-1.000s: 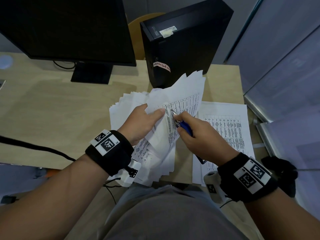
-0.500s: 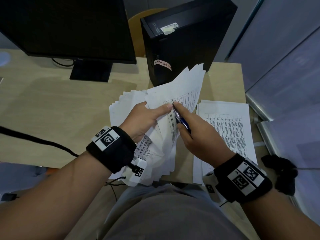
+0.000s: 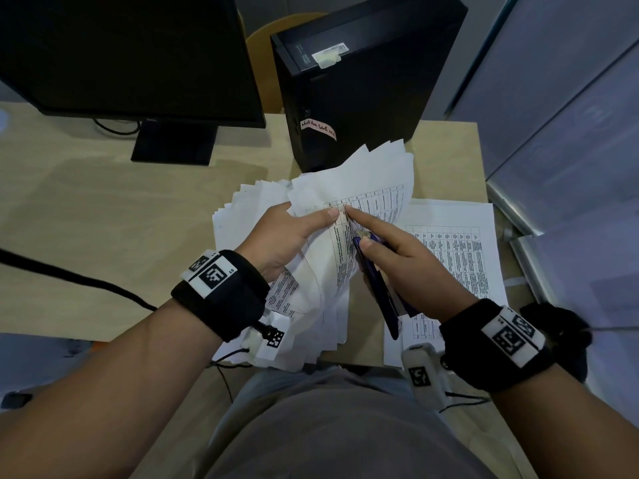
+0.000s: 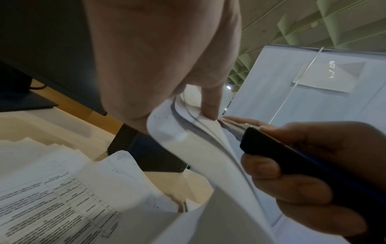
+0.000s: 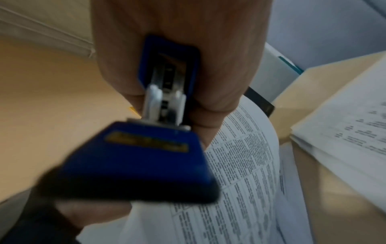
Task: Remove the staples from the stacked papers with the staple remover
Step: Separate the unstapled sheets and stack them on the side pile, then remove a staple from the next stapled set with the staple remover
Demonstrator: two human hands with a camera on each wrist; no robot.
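Nearest the body, the right hand (image 3: 411,267) grips the blue staple remover (image 3: 377,288), fingers wrapped round its handle and the forefinger stretched out along it. A second ago the metal tip stood clear of the sheets and pointed up at them; now it has slid in against the page corner, and the forefinger has come forward to meet the left thumb there. The left hand (image 3: 290,236) pinches the lifted sheaf of stapled papers (image 3: 349,257), thumb on top, folding the upper sheets back so that corner stands up off the desk (image 3: 103,219). No staple can be made out. The tip looks engaged, so prying is probably next. A second stack of papers (image 3: 460,247) lies flat just right of the hands; beyond stand a monitor (image 3: 131,53) and a computer tower (image 3: 359,84).
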